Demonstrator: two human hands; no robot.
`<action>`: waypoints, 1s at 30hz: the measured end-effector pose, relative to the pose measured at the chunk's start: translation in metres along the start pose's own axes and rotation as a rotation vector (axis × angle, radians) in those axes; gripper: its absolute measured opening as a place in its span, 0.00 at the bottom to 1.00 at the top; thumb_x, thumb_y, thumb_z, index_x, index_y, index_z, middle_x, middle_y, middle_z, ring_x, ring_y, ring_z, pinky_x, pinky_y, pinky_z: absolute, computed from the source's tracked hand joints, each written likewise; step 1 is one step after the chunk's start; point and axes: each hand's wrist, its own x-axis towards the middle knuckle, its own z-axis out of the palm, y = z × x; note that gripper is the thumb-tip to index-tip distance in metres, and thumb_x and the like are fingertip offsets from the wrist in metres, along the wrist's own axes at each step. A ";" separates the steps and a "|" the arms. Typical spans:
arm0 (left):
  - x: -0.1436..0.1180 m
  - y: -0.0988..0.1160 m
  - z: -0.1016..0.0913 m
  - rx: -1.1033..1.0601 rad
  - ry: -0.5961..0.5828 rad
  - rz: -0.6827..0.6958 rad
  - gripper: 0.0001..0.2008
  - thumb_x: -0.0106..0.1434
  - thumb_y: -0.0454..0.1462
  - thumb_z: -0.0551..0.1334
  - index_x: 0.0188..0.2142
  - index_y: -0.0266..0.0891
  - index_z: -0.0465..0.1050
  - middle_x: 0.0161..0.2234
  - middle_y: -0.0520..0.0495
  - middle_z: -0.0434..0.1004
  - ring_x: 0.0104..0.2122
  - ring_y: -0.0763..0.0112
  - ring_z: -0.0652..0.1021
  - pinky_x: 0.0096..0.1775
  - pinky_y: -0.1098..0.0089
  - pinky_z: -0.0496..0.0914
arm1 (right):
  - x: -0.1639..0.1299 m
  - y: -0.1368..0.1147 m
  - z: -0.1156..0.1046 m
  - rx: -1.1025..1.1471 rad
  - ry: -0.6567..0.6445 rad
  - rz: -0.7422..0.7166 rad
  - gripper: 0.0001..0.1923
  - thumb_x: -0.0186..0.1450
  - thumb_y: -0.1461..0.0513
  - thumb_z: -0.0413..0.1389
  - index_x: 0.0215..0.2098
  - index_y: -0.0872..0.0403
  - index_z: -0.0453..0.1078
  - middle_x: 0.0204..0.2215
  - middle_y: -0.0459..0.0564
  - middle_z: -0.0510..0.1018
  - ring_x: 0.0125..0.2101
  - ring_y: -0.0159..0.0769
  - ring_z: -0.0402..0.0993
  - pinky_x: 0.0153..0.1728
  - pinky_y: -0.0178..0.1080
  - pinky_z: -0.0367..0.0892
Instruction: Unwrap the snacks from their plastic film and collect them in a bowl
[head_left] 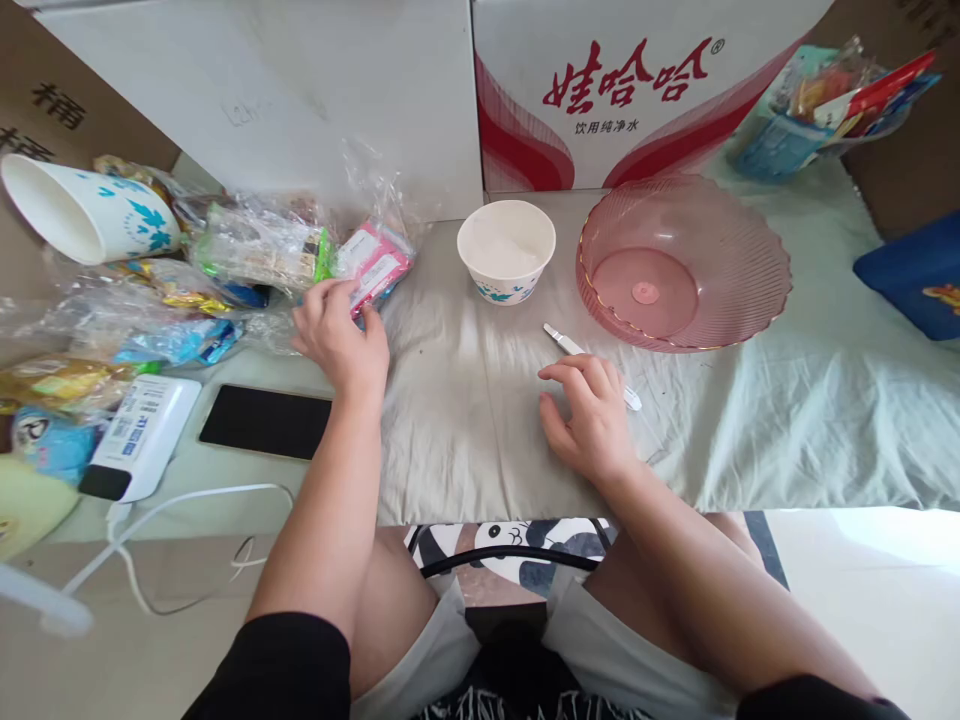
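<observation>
My left hand (pixel 339 340) reaches into a heap of clear plastic snack bags at the table's left, its fingers closed on a pink-and-white packet (pixel 373 265). My right hand (pixel 589 415) rests on the pale cloth with fingers loosely curled and apart, holding nothing. A small white knife-like tool (pixel 564 341) lies on the cloth just beyond that hand, partly hidden by its fingers. A white paper bowl (pixel 507 250) with white contents stands at centre, and a pink ribbed plastic bowl (pixel 681 262) sits to its right.
A black phone (pixel 266 422) and a white power bank (pixel 142 435) with its cable lie at the front left. A tipped paper cup (pixel 82 212) lies far left. Cardboard boxes (pixel 622 90) wall the back. A blue object (pixel 916 272) sits far right.
</observation>
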 end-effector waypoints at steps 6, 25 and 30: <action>-0.004 0.002 -0.003 0.127 -0.006 0.016 0.11 0.64 0.31 0.60 0.43 0.41 0.78 0.54 0.38 0.75 0.61 0.44 0.69 0.61 0.42 0.61 | -0.001 0.003 0.006 -0.010 -0.029 0.002 0.10 0.67 0.66 0.55 0.45 0.49 0.70 0.42 0.52 0.76 0.42 0.45 0.71 0.43 0.46 0.64; -0.002 0.003 0.011 0.207 -0.032 0.058 0.27 0.60 0.36 0.67 0.60 0.46 0.75 0.52 0.35 0.69 0.57 0.39 0.69 0.56 0.40 0.62 | -0.003 0.007 0.010 0.033 -0.104 0.037 0.09 0.66 0.66 0.54 0.44 0.49 0.71 0.41 0.52 0.77 0.43 0.45 0.72 0.45 0.46 0.65; 0.000 -0.004 0.011 0.138 0.029 0.095 0.23 0.63 0.40 0.65 0.58 0.45 0.78 0.48 0.36 0.69 0.55 0.41 0.69 0.56 0.42 0.62 | -0.002 0.009 0.010 0.046 -0.127 0.056 0.09 0.67 0.65 0.54 0.44 0.50 0.71 0.41 0.52 0.77 0.43 0.45 0.73 0.44 0.46 0.65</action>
